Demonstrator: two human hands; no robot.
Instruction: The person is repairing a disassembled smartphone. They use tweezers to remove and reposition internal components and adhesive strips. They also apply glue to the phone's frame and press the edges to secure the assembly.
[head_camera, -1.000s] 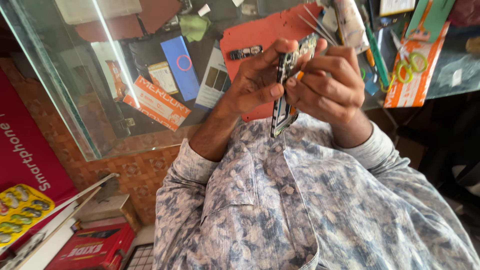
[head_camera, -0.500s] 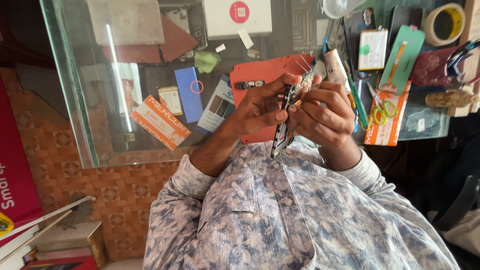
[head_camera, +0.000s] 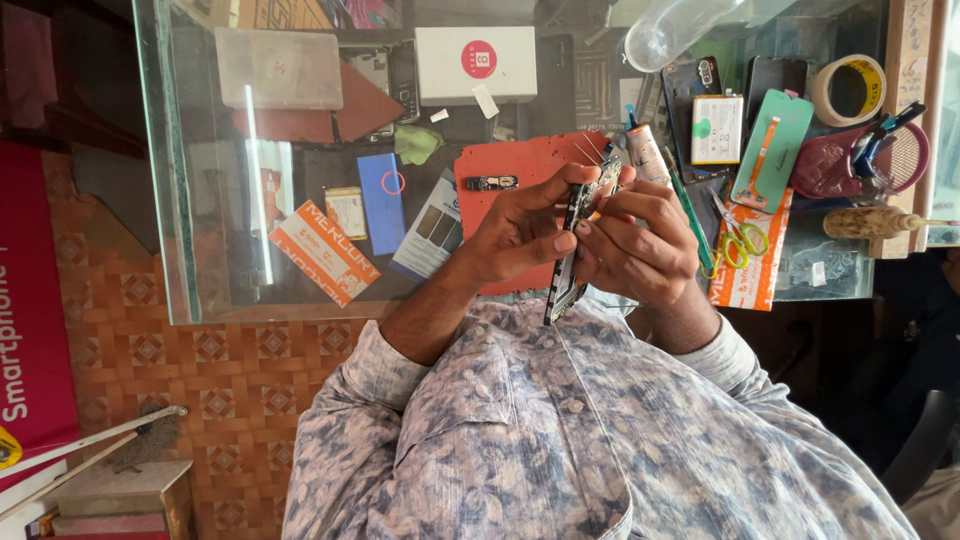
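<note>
From the head view, my left hand (head_camera: 515, 230) and right hand (head_camera: 640, 245) both grasp an opened phone (head_camera: 572, 250) edge-on, above the near edge of the red mat (head_camera: 510, 160) on the glass table (head_camera: 200, 250). Green-handled scissors (head_camera: 738, 232) lie right of the mat (a tape roll (head_camera: 848, 90) beyond them).

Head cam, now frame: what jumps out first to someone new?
Two hands meet mid-frame over a glass counter, the left hand and right hand together gripping an opened phone held edge-on. Behind them lies a red work mat with a small dark part on it. To the right, yellow-handled scissors rest on an orange packet, with a roll of tape at the far corner.
</note>
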